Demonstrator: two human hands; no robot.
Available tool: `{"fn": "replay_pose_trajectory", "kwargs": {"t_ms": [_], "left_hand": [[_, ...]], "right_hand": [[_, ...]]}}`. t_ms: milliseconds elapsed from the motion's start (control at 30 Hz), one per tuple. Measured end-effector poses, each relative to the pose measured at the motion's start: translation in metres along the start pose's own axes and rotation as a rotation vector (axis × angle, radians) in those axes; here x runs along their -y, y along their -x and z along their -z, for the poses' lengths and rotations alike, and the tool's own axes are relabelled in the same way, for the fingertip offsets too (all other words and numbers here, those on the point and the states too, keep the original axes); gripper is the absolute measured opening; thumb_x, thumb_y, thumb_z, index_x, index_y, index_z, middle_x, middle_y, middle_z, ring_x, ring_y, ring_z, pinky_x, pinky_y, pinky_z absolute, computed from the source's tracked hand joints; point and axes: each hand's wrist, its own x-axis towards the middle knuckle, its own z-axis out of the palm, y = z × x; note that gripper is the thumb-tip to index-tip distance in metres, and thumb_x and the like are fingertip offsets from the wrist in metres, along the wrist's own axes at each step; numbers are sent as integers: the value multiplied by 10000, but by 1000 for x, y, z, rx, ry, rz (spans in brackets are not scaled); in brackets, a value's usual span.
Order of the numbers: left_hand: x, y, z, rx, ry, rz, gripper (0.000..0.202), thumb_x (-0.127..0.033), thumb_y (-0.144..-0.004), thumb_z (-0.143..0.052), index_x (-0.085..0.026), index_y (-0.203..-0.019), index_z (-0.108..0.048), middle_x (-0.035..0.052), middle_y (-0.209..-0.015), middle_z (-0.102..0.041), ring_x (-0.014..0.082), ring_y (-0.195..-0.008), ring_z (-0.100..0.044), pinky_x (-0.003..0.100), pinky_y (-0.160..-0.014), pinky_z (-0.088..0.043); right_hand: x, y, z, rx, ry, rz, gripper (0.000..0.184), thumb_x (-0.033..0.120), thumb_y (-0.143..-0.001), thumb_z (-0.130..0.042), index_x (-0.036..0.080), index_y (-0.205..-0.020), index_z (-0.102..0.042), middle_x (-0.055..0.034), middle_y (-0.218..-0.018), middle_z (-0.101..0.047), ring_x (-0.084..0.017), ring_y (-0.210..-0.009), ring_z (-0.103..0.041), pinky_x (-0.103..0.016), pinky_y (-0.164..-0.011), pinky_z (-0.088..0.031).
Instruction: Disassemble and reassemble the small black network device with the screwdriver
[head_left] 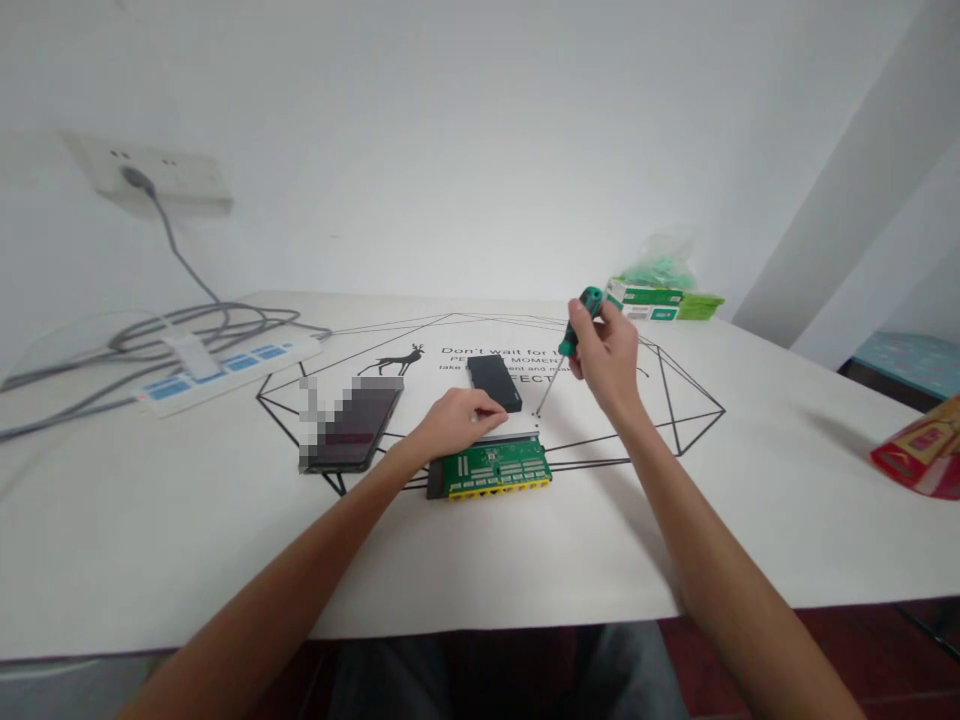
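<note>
A green circuit board with a row of yellow ports along its near edge lies on the white table. My left hand rests on the board's far left corner, fingers curled down against it. In my right hand is a green-handled screwdriver, gripped tight, its thin shaft slanting down to the board's far right corner. A black rectangular cover lies just beyond the board.
A dark phone lies left of the board. A white power strip with grey cables sits far left, plugged into a wall socket. Green boxes stand at the back right; a red package is at the right edge.
</note>
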Motion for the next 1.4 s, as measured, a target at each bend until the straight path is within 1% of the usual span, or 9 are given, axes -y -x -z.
{"fn": "replay_pose_trajectory", "kwargs": {"t_ms": [67,167,333,433,567,633,900,1167,1400], "left_hand": [[-7,0,0,-8,42,17,130,-273,-754,-664,-258,-750,-793,58,-766,-761,197,-686,-649,250,-573,-451],[-23,0,-2,41,110,39,145,-266,-768,-666,-239,-808,-802,70,-849,-768,199,-704,-653,277,-634,-471],[-41,1,-11,64,180,26,117,-263,-766,-685,-229,-780,-797,66,-820,-752,215,-729,-649,304,-670,-485],[-38,2,-17,37,157,52,117,-261,-773,-685,-224,-786,-796,68,-824,-750,220,-733,-647,326,-711,-496],[-32,2,-23,4,114,36,113,-261,-786,-684,-223,-784,-790,68,-857,-754,241,-839,-665,361,-844,-490],[-30,3,-23,10,95,35,109,-261,-791,-684,-215,-785,-783,61,-863,-754,236,-857,-668,360,-873,-484],[-30,1,-20,74,-74,7,111,-237,-819,-665,-167,-809,-750,47,-887,-756,192,-887,-663,315,-870,-487],[-31,2,-19,60,-76,-6,95,-226,-810,-670,-166,-787,-741,43,-878,-756,184,-869,-670,303,-854,-492],[-30,2,-18,72,-78,0,91,-238,-798,-679,-175,-772,-737,39,-863,-756,183,-861,-675,301,-849,-502]], "right_hand": [[-4,12,-4,92,121,84,380,571,-892,-518,242,-727,-424,40,-524,-459,-101,-452,-441,-263,-463,-357],[-8,25,-6,153,221,197,365,547,-903,-512,241,-736,-404,35,-552,-502,-100,-470,-434,-269,-511,-360],[-6,29,-8,209,310,237,334,532,-918,-483,244,-765,-413,34,-565,-496,-116,-503,-447,-276,-564,-373],[-5,29,-8,214,307,251,323,509,-918,-490,247,-755,-392,45,-542,-463,-115,-490,-426,-277,-562,-363],[-6,29,-9,234,253,278,325,473,-915,-512,253,-742,-347,61,-518,-423,-109,-480,-416,-269,-534,-338],[-7,30,-9,230,231,295,337,475,-910,-520,254,-735,-337,61,-518,-429,-107,-477,-416,-266,-520,-329],[-10,31,-12,210,157,373,362,444,-911,-557,253,-731,-307,86,-492,-370,-89,-433,-344,-261,-475,-277],[-9,32,-11,211,138,354,364,454,-907,-557,253,-734,-308,82,-506,-384,-91,-451,-356,-266,-490,-278],[-3,33,-10,324,122,275,315,456,-915,-522,242,-742,-366,63,-530,-450,-90,-469,-360,-275,-519,-298]]}}
